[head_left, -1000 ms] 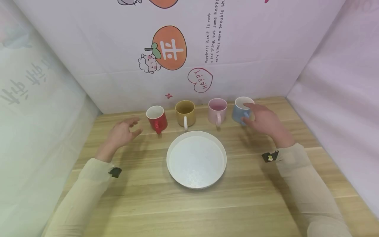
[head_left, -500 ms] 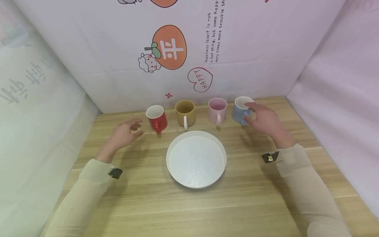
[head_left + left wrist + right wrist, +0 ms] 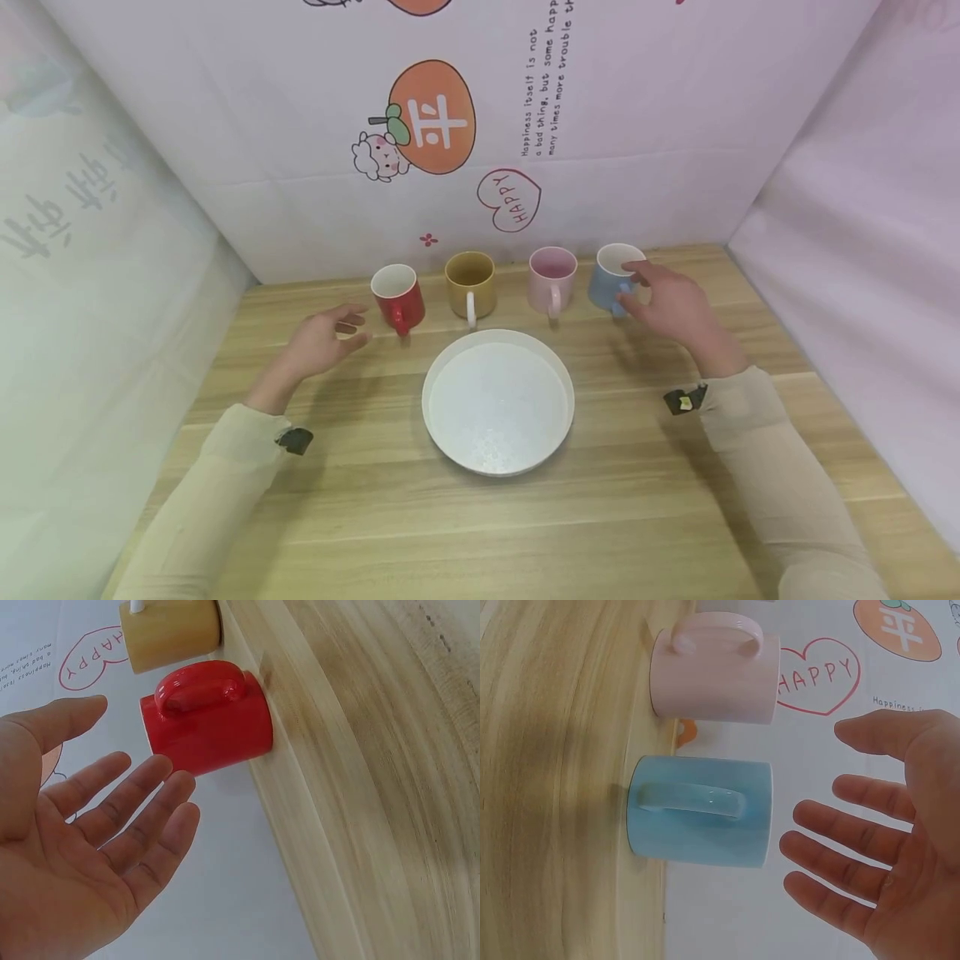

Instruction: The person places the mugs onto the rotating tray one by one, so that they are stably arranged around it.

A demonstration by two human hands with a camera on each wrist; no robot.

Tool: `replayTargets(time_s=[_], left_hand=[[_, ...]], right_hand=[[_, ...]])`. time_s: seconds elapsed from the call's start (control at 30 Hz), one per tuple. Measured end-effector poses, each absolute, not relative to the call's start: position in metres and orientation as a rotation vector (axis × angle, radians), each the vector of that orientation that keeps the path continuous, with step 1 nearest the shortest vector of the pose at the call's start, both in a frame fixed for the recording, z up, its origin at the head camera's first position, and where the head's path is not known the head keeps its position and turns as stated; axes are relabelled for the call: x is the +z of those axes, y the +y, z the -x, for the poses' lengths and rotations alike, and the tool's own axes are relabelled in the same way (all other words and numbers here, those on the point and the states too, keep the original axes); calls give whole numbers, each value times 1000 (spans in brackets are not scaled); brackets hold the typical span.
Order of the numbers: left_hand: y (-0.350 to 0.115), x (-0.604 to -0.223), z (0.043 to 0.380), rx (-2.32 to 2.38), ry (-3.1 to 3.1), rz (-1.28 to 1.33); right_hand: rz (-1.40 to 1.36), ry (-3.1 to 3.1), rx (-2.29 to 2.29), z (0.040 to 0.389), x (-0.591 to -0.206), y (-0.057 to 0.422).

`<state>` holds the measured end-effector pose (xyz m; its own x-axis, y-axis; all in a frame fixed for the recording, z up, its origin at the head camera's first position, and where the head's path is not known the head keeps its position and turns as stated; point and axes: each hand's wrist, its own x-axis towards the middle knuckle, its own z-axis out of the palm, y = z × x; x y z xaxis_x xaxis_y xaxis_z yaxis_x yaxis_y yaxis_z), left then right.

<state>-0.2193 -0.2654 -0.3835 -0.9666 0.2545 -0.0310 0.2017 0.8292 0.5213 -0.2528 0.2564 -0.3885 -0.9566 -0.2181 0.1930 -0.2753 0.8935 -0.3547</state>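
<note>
My left hand (image 3: 318, 343) hovers just left of the red mug (image 3: 398, 300), fingers spread and holding nothing. In the left wrist view its fingertips overlap the lower rim side of the red mug (image 3: 210, 727). On the other side, my right hand (image 3: 671, 307) is held near the blue mug (image 3: 609, 287), thumb and fingers apart. The right wrist view shows a gap between these fingers and the blue mug (image 3: 705, 840). A yellow mug (image 3: 480, 292) with a white handle and a pink mug (image 3: 543, 292) stand upright between the other two.
In front of the mugs lies a round white tray (image 3: 498, 408) with a low rim. The wooden table (image 3: 480, 533) meets a printed white cloth (image 3: 300, 167) behind the mugs. More cloth hangs at the left and right sides.
My left hand has moved slightly right, closer to the red mug. The right hand has drawn back a little from the blue mug. The mugs and tray stay put.
</note>
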Motion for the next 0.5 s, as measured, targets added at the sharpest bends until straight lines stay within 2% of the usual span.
replayTargets(time_s=[0.5], left_hand=[[-265,-387,218,852,2868,-403]], right_hand=[[-372,-2920,618,251,-390,257]])
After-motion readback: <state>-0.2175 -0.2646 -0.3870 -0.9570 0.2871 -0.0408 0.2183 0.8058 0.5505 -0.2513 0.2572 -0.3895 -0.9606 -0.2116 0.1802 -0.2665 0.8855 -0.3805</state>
